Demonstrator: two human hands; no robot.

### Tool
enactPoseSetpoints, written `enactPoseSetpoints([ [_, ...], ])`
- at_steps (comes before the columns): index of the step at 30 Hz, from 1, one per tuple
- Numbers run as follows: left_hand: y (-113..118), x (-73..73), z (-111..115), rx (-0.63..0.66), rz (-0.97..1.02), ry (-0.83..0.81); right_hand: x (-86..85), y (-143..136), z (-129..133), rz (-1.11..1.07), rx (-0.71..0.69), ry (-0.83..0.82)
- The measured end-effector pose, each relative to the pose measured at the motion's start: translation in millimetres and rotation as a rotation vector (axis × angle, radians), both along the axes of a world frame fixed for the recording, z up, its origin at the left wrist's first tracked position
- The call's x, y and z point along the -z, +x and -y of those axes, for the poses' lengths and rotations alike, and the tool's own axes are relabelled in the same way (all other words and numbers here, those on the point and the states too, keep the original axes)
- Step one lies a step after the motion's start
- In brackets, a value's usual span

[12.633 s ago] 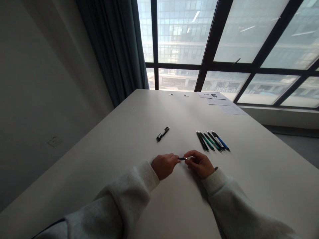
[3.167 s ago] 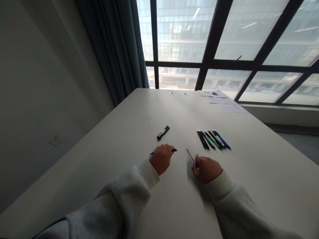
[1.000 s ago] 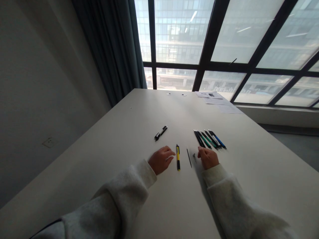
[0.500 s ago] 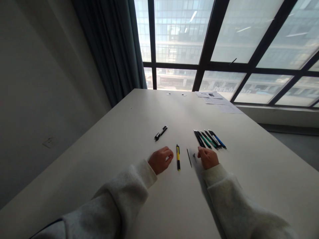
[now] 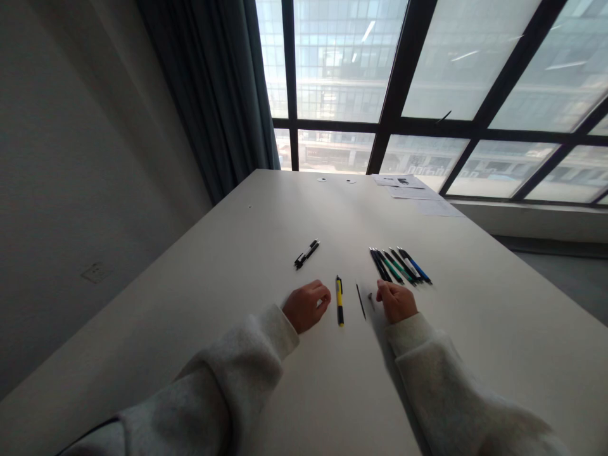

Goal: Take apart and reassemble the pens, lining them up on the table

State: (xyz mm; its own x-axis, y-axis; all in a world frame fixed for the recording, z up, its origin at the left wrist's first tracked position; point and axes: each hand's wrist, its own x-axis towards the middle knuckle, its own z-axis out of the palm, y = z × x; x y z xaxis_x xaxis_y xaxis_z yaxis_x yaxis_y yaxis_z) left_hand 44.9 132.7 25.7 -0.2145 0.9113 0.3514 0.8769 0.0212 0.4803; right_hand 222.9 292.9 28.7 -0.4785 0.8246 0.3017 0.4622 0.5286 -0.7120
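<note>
A yellow and black pen point(image 5: 339, 301) lies on the white table point(image 5: 327, 392) between my hands. To its left rests my left hand point(image 5: 308, 306), fingers loosely curled in and nothing visible in them. A thin dark pen refill point(image 5: 361, 301) lies right of the pen, roughly parallel to it. Beside the refill is a small grey piece point(image 5: 371, 297), too small to name for sure. Close to that piece, on its right, my right hand point(image 5: 398, 303) rests on the table, fingers folded closed with nothing seen in them.
Two black and white pens point(image 5: 306, 254) lie together beyond my left hand. A row of several pens point(image 5: 401, 266), black, green and blue, lies beyond my right hand. Papers point(image 5: 403, 183) lie at the far right edge, by the window.
</note>
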Motion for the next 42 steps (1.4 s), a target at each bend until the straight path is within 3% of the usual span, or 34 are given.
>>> enactPoseSetpoints([
  [3,0.1,0.4,0.5,0.0,0.002,0.006,-0.2,1.5,-0.7,0.019,-0.02,0.076],
  [7,-0.2,0.7,0.6,0.011,0.009,0.003,-2.3,4.8,-0.6,0.062,-0.084,0.302],
  [12,-0.1,1.4,0.3,0.001,0.004,0.0,-3.3,8.3,0.9,0.192,-0.242,0.521],
  [18,1.7,-0.9,1.5,0.029,0.007,-0.007,-9.1,9.1,6.6,0.382,-0.343,0.401],
  [24,1.5,-1.2,3.7,0.141,-0.017,-0.008,-16.8,7.1,14.6,0.546,-0.365,0.294],
  [29,2.3,-1.6,3.4,0.207,-0.065,-0.021,-21.5,5.4,18.2,0.612,-0.367,0.258],
  [34,2.9,-0.3,0.8,0.256,-0.247,-0.005,-24.3,1.8,22.4,0.718,-0.349,0.216],
  [42,0.9,10.8,-0.5,0.247,-0.292,0.036,-20.2,-4.2,33.5,0.807,-0.27,0.199],
])
